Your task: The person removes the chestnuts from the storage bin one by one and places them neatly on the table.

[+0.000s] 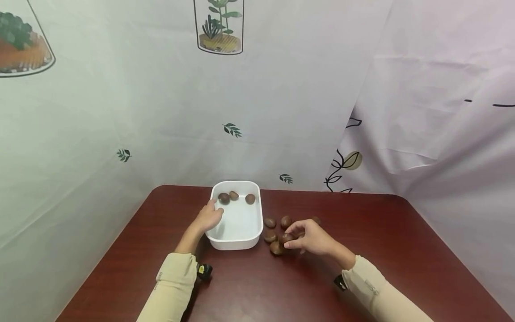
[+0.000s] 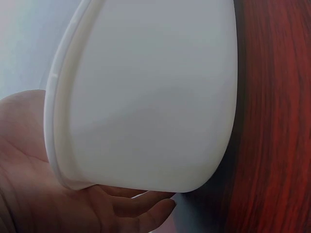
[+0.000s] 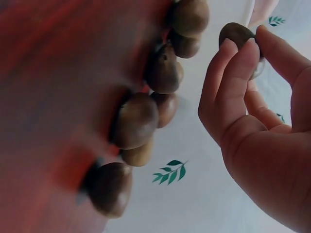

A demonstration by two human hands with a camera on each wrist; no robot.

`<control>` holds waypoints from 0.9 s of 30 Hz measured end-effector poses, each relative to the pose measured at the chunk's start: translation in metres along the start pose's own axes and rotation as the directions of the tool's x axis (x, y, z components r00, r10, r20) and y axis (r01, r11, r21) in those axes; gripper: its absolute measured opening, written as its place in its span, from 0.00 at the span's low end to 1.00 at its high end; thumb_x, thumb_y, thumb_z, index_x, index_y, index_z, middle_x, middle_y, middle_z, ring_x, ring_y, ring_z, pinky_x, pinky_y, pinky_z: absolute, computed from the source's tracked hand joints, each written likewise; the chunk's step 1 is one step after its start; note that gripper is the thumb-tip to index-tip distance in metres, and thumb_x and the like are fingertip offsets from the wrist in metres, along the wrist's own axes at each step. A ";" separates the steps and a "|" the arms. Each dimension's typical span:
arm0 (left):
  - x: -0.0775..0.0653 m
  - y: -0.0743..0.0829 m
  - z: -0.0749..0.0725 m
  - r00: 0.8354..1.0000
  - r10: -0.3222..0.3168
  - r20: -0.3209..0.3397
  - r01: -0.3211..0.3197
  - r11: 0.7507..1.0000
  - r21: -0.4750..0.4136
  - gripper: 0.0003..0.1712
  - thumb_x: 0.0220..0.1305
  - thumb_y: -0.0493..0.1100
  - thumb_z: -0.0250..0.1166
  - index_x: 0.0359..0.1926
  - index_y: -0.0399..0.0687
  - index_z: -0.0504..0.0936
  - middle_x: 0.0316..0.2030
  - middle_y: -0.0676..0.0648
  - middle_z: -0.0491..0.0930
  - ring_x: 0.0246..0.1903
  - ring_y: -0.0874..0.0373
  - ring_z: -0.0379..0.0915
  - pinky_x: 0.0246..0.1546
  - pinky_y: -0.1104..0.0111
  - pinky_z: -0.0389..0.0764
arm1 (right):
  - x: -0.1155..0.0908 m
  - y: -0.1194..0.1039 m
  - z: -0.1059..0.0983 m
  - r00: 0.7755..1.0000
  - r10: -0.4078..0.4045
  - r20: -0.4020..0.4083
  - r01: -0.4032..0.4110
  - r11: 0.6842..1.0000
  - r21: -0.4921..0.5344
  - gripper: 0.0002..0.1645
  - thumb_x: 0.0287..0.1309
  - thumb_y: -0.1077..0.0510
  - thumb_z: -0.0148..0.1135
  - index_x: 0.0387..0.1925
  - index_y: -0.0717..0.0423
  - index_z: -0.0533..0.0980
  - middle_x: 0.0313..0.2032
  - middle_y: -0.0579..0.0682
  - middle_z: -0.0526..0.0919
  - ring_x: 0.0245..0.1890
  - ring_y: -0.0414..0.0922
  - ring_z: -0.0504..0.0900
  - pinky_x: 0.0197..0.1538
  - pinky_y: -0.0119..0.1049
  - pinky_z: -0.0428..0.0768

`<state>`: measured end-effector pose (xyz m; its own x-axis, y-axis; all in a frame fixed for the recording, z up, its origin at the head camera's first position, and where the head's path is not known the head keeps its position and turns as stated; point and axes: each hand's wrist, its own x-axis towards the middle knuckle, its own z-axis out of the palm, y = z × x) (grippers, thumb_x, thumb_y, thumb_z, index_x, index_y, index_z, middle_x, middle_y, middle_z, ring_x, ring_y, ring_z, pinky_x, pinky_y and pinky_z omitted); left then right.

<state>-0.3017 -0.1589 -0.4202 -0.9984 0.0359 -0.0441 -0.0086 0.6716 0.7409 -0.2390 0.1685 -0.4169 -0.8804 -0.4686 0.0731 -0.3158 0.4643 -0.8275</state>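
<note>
My left hand [image 1: 207,218] grips the left side of a white plastic tray [image 1: 235,245], its thumb over the rim. In the left wrist view, the fingers curl round the outer wall of the tray [image 2: 150,97]. Three brown chestnuts [image 1: 224,198] lie at the tray's far end. To the right of the tray, my right hand [image 1: 315,240] pinches one chestnut [image 3: 235,35] between thumb and fingertips, lifted off the table. Several loose chestnuts [image 1: 276,248] lie on the table by that hand, partly hidden behind it; the right wrist view shows these chestnuts [image 3: 137,121] in an uneven row.
Both stand on a dark red wooden table [image 1: 241,286] with rounded far corners. Behind it and along the sides hangs a pale cloth [image 1: 281,98] printed with leaves and plant jars. Dark wrist devices sit at both sleeves.
</note>
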 end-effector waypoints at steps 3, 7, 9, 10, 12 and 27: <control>0.002 -0.001 0.000 1.000 0.002 0.004 -0.002 1.000 0.001 0.36 0.69 0.43 0.45 0.72 0.26 0.52 0.67 0.22 0.58 0.68 0.31 0.54 0.67 0.44 0.59 | -0.005 0.006 0.000 0.999 0.038 -0.007 -0.038 0.999 -0.018 0.15 0.49 0.60 0.77 0.36 0.61 0.80 0.31 0.49 0.80 0.20 0.46 0.78 0.21 0.41 0.81; 0.003 -0.001 0.000 1.000 0.006 0.006 -0.006 1.000 -0.002 0.36 0.69 0.43 0.44 0.72 0.26 0.52 0.68 0.22 0.58 0.69 0.31 0.53 0.68 0.44 0.58 | -0.011 0.010 -0.001 0.995 0.094 -0.028 -0.095 0.994 -0.061 0.17 0.47 0.58 0.78 0.35 0.59 0.78 0.30 0.49 0.79 0.18 0.43 0.77 0.21 0.40 0.81; 0.004 0.000 -0.001 1.000 0.006 0.007 -0.006 1.000 -0.002 0.36 0.69 0.43 0.44 0.72 0.26 0.52 0.68 0.22 0.57 0.69 0.31 0.53 0.68 0.43 0.57 | -0.013 0.011 -0.001 0.993 0.113 -0.042 -0.116 0.991 -0.066 0.17 0.47 0.58 0.78 0.35 0.59 0.78 0.30 0.49 0.78 0.17 0.44 0.78 0.22 0.40 0.82; 0.004 0.000 -0.001 1.000 0.007 0.008 -0.007 1.000 -0.004 0.36 0.70 0.42 0.44 0.72 0.26 0.52 0.68 0.22 0.57 0.69 0.31 0.52 0.68 0.43 0.57 | -0.014 0.012 0.000 0.992 0.115 -0.049 -0.118 0.991 -0.063 0.17 0.47 0.59 0.78 0.34 0.59 0.78 0.31 0.50 0.78 0.18 0.44 0.79 0.22 0.40 0.82; 0.005 0.001 -0.002 1.000 0.004 0.013 -0.004 1.000 -0.005 0.36 0.70 0.42 0.44 0.72 0.26 0.51 0.68 0.22 0.56 0.69 0.31 0.52 0.68 0.43 0.57 | -0.015 0.013 0.001 0.992 0.113 -0.055 -0.116 0.991 -0.065 0.16 0.47 0.60 0.78 0.34 0.60 0.78 0.31 0.50 0.79 0.18 0.45 0.80 0.22 0.40 0.82; -0.002 -0.001 0.000 1.000 -0.005 0.005 0.005 1.000 -0.002 0.36 0.70 0.43 0.44 0.72 0.26 0.51 0.68 0.23 0.56 0.69 0.31 0.53 0.68 0.44 0.57 | -0.019 0.016 0.015 0.995 0.052 -0.084 -0.065 0.986 -0.156 0.13 0.48 0.63 0.77 0.34 0.59 0.80 0.33 0.49 0.83 0.16 0.42 0.78 0.17 0.34 0.78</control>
<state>-0.3000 -0.1594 -0.4209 -0.9980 0.0360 -0.0515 -0.0142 0.6702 0.7420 -0.2224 0.1734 -0.4399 -0.9224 -0.3787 0.0761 -0.3090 0.6053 -0.7336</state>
